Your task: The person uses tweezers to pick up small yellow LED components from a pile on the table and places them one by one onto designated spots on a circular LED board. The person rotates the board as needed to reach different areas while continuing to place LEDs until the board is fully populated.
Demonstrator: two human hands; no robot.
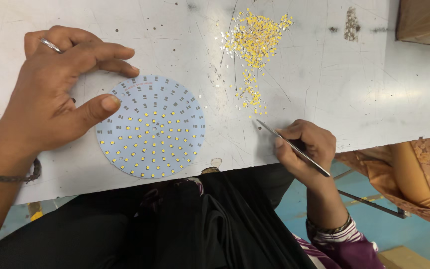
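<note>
A round white circuit disc (pixel 151 127) lies flat on the scratched white table (pixel 354 89), its lower part filled with small yellow chips. My left hand (pixel 55 92) rests at the disc's left edge, thumb and fingertips touching its rim. My right hand (pixel 304 147) grips thin metal tweezers (pixel 289 146), whose tip points up-left toward a pile of loose yellow chips (pixel 255 42). A trail of chips (pixel 251 94) runs from the pile down toward the tweezers' tip.
A brown cardboard box (pixel 424 20) sits at the table's far right corner. Another person's patterned orange clothing (pixel 414 174) shows at the right. My dark clothing (pixel 185 224) lies below the table's front edge.
</note>
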